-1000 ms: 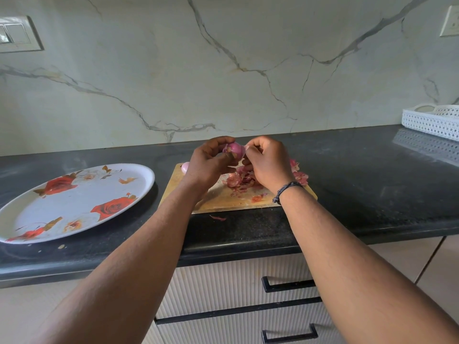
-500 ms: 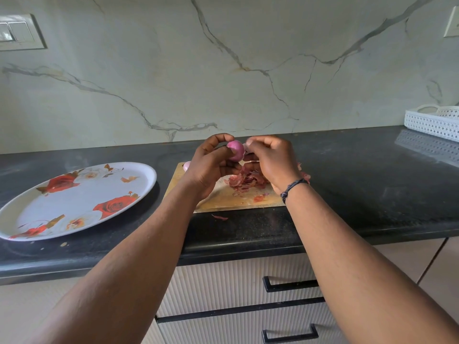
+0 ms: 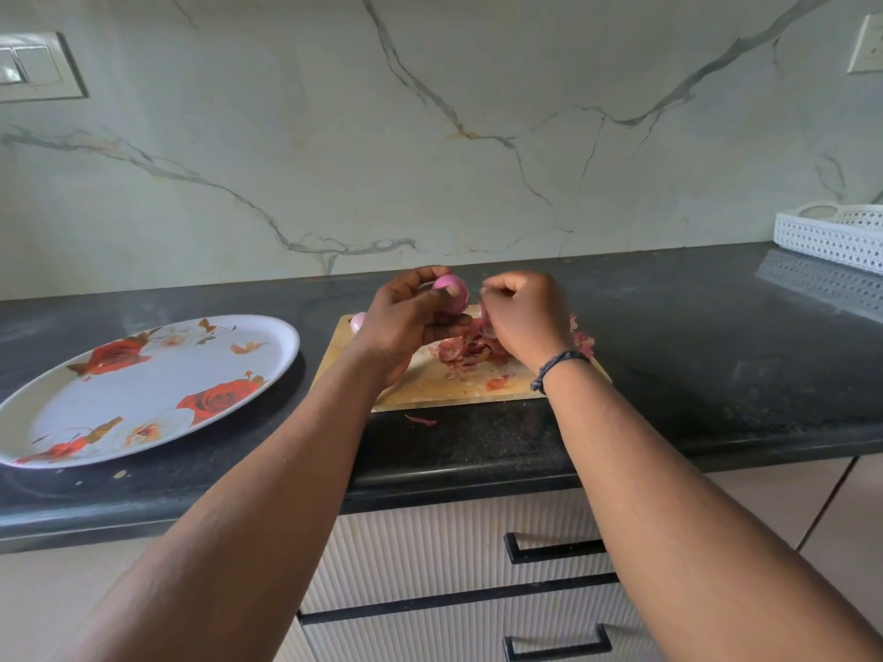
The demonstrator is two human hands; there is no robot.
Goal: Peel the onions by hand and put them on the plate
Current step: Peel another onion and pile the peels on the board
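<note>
Gripping a peeled pink onion (image 3: 449, 291) above the cutting board (image 3: 430, 379), the left hand (image 3: 406, 322) fingers curl round it; the right hand (image 3: 525, 322) fingers pinch a peel strip (image 3: 483, 312). The floral plate (image 3: 71, 413) sits left on the tabletop (image 3: 716, 365).

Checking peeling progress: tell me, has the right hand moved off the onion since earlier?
Yes. The right hand has pulled rightward from the onion, over the cutting board.

Plate side: bare worktop (image 3: 478, 437) strip between plate (image 3: 267, 375) and cutting board (image 3: 430, 389).
Board: peel heap (image 3: 466, 348) mid-board.
Far right: white basket (image 3: 831, 236).
</note>
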